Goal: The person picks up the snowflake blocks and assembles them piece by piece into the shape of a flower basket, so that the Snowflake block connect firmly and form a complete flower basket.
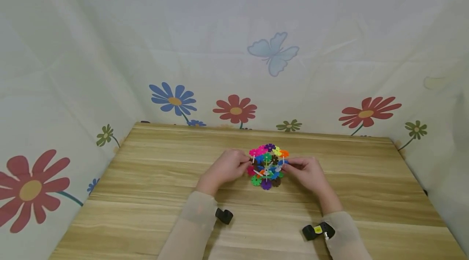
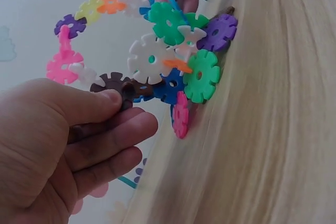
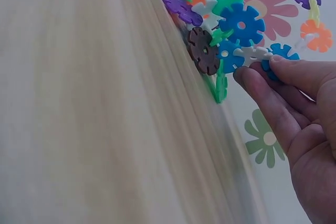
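A basket-like build of interlocking plastic flower discs stands on the table, with an arched handle of pink, purple, yellow and orange discs over its top. My left hand is at its left side; in the left wrist view, thumb and fingers pinch a dark brown disc near the handle's foot. On the opposite side my right hand pinches a blue disc beside a white one. Green, purple and brown discs form the lower part, close to the tabletop.
The wood-grain table reaches back to a pale cloth backdrop printed with flowers and a butterfly. Black wrist devices sit by both sleeves, over the table.
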Tool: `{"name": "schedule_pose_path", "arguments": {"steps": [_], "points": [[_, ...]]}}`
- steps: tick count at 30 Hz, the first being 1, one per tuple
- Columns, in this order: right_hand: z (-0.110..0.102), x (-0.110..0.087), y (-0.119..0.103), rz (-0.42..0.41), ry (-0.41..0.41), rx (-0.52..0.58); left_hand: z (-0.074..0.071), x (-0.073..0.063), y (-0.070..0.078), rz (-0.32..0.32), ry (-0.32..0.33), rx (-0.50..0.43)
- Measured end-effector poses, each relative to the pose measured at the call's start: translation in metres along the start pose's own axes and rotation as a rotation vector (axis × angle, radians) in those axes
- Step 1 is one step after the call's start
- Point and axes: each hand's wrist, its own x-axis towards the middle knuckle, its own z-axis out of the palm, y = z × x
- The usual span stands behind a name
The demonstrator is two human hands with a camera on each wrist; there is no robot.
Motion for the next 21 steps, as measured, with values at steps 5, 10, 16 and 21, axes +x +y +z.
{"name": "schedule_pose_path", "arguments": {"steps": [5, 10, 16, 21], "points": [[-0.001, -0.001, 0.002, 0.052, -0.006, 0.045, 0.003, -0.004, -0.01, -0.036, 0.028, -0.152], [-0.003, -0.002, 0.002, 0.06, -0.03, 0.068, 0.003, -0.008, -0.017, -0.069, 0.055, -0.238], [-0.005, -0.003, 0.002, 0.054, -0.037, 0.005, -0.003, -0.01, -0.017, -0.114, 0.048, -0.248], [-0.014, -0.006, -0.004, 0.088, -0.092, -0.061, -0.012, -0.015, -0.016, -0.175, 0.009, -0.17]]}}
